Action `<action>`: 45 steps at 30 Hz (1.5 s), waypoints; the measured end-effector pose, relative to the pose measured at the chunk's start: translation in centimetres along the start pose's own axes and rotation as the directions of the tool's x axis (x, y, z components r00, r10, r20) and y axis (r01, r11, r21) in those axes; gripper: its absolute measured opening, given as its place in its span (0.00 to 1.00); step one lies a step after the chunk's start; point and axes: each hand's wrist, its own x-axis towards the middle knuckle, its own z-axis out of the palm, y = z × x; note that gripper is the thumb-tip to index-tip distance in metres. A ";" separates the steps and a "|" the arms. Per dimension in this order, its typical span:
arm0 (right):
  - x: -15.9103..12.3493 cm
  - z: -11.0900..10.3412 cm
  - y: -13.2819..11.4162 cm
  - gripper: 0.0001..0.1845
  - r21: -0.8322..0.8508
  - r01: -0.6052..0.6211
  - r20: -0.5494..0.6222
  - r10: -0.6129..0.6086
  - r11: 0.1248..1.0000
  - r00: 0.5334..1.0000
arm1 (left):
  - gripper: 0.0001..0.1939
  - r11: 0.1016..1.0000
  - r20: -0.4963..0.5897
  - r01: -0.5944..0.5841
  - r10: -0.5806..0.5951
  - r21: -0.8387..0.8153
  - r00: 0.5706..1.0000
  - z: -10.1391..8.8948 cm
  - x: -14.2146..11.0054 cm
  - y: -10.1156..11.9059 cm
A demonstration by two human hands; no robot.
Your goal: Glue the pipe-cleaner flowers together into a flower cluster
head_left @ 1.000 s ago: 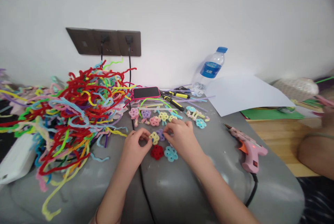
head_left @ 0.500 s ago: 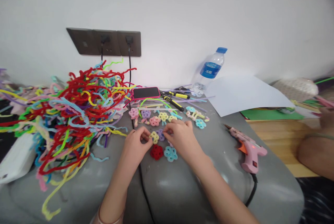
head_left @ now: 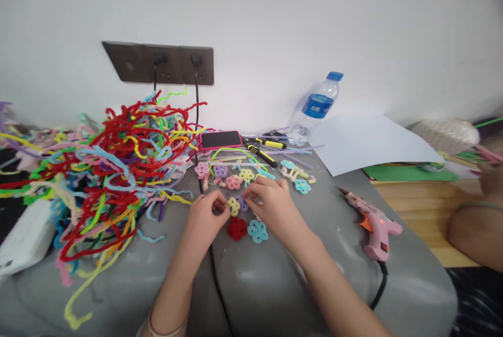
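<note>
Between thumb and finger my left hand (head_left: 207, 217) pinches the edge of a yellow pipe-cleaner flower (head_left: 233, 206). My right hand (head_left: 272, 208) has thumb and fingertips closed at a purple pipe-cleaner flower (head_left: 242, 203), which lies against the yellow one. Just below them, a red flower (head_left: 237, 228) and a light blue flower (head_left: 258, 231) rest on the grey table. A pink bit shows partly under my right hand. Behind my hands lie several more flowers, among them a pink one (head_left: 234, 182) and a purple one (head_left: 220, 171).
A big tangle of pipe cleaners (head_left: 129, 169) fills the left side. Pliers (head_left: 262, 154), a phone (head_left: 221, 140) and a leaning water bottle (head_left: 318, 104) are at the back. A pink glue gun (head_left: 375, 224) lies right, near white paper (head_left: 371, 140). Another person's arm (head_left: 477, 232) is far right.
Almost nothing differs. My hands stay at the yellow and purple flowers, and the whole view has shifted very slightly.
</note>
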 end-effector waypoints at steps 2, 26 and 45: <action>0.1 0.2 -0.1 0.09 0.004 -0.011 0.030 0.011 1.000 1.000 | 0.06 1.000 0.008 0.001 -0.001 -0.005 1.000 0.0 0.0 -0.1; -7.1 1.8 4.7 0.14 0.640 -0.173 -0.210 0.387 0.748 0.898 | 0.02 0.999 0.033 0.047 -0.047 0.002 0.998 -0.3 0.1 -0.1; -6.5 0.2 6.7 0.19 0.702 -0.205 0.179 0.109 0.682 0.978 | 0.05 0.997 0.032 0.081 -0.080 -0.011 0.996 -0.1 0.2 -0.4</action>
